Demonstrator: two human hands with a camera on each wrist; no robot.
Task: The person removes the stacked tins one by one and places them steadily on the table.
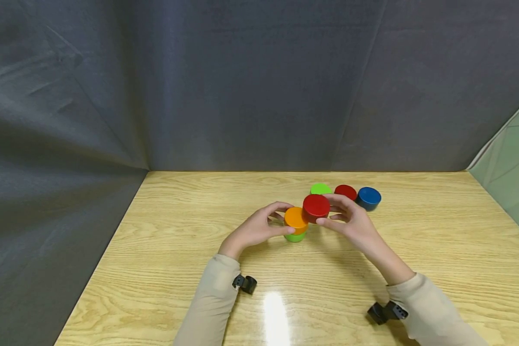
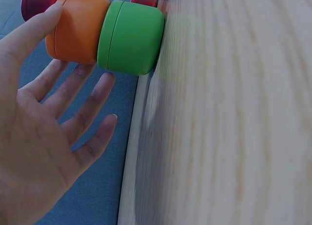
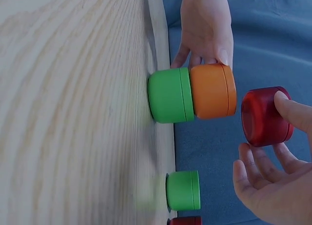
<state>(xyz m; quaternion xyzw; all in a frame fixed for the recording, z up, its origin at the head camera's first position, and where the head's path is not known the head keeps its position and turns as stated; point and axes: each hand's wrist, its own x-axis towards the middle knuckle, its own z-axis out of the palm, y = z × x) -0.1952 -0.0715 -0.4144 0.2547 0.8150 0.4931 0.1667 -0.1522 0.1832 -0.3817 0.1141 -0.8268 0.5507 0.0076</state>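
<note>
A small round orange lidded tin (image 1: 296, 218) stands on a green tin (image 1: 295, 237), the two forming an upright stack on the table. My left hand (image 1: 259, 227) holds the orange tin from the left, thumb at its near side and fingertips behind. In my right hand (image 1: 358, 225) is a red tin (image 1: 316, 207), gripped between thumb and fingers. That red tin is raised just right of the orange one's top; the right wrist view shows a narrow gap between them (image 3: 268, 117).
Behind my right hand stand a second green tin (image 1: 320, 189), another red tin (image 1: 346, 191) and a blue tin (image 1: 369, 198) in a row. The wooden table (image 1: 164, 269) ends at a dark cloth wall (image 1: 259, 96) at the back and left.
</note>
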